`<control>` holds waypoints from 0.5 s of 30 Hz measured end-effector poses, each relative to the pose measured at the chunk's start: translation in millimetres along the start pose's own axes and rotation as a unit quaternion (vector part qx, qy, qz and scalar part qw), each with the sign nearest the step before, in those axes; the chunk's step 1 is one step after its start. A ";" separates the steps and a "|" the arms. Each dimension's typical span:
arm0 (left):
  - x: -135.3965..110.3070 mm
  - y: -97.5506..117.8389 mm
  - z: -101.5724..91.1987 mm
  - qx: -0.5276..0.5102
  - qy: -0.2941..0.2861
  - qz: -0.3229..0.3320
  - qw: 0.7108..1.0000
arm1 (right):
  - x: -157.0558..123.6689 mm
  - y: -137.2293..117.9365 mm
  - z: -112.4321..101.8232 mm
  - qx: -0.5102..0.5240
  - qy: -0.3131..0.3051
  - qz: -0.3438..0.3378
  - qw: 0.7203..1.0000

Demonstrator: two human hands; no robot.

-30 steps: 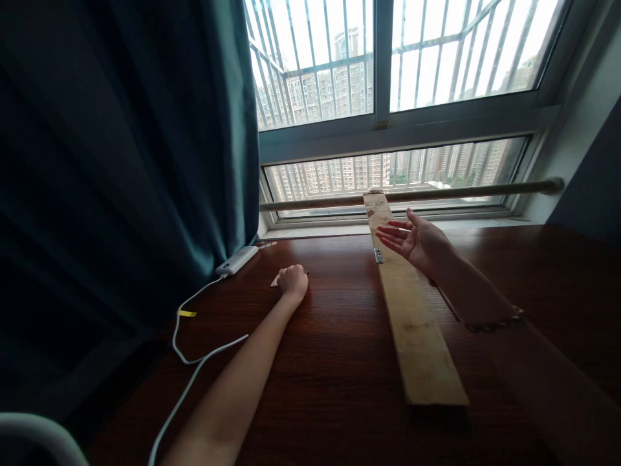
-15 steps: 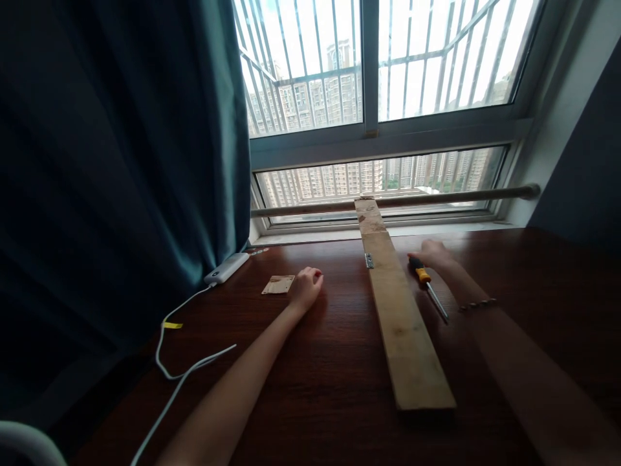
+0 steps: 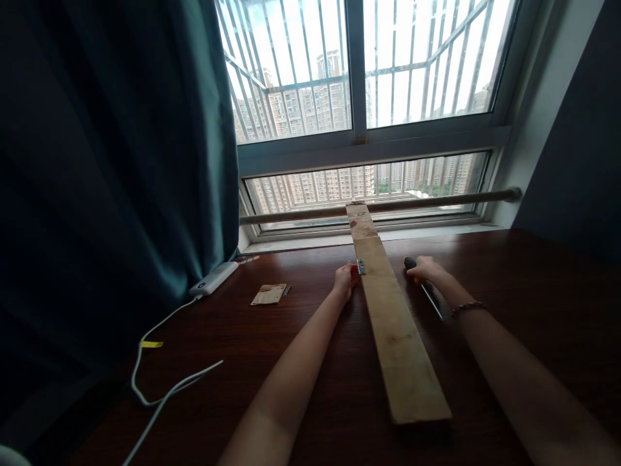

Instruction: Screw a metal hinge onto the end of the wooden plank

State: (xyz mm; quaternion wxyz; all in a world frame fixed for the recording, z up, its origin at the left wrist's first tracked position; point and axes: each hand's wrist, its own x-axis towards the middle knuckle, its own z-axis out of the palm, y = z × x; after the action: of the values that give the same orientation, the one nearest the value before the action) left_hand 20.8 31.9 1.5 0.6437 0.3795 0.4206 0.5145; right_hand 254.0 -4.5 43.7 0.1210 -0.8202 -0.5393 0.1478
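A long wooden plank (image 3: 400, 330) lies lengthwise on the dark red-brown table, its far end towards the window. A small metal hinge (image 3: 361, 266) sits on its left edge. My left hand (image 3: 343, 283) is closed beside this hinge, fingertips at the plank's edge; something reddish shows at the fingertips, too small to make out. To the plank's right, my right hand (image 3: 427, 268) wraps around the black and yellow handle of a screwdriver (image 3: 431, 301), whose metal shaft points back towards me. Left of my left hand lie a thin square wood piece (image 3: 268, 294) and small screws (image 3: 287, 290).
A white power strip (image 3: 213, 279) with a white cable (image 3: 167, 396) lies at the left, below a dark blue curtain (image 3: 145, 149). A yellow tag (image 3: 152, 344) hangs on the cable. Beyond the table a horizontal rail (image 3: 436, 201) crosses the barred window.
My left hand has moved right, from beside the square wood piece to the hinge, uncovering small screws. My right hand has closed around the screwdriver handle. The view has shifted slightly.
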 end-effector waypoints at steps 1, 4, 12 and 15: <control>-1.2 -0.9 -0.4 -0.011 -0.006 0.005 1.000 | -1.1 1.5 -8.6 0.010 0.003 0.001 1.000; -10.9 1.9 -2.9 -0.033 -0.056 -0.007 0.998 | -9.8 0.9 -41.4 0.135 0.065 0.007 0.989; -27.1 14.5 4.1 0.007 -0.128 0.014 0.992 | -63.6 -49.9 -79.6 0.616 0.225 -0.184 0.732; -25.5 12.7 2.7 0.042 -0.133 0.008 0.990 | -69.7 -62.9 -71.2 0.612 0.236 -0.210 0.725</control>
State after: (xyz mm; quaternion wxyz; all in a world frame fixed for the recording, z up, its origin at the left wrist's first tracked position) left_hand 16.0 9.1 18.1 0.6732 0.4743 0.3494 0.4470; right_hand 201.0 -47.0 140.0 0.7482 -0.4416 -0.4442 0.2187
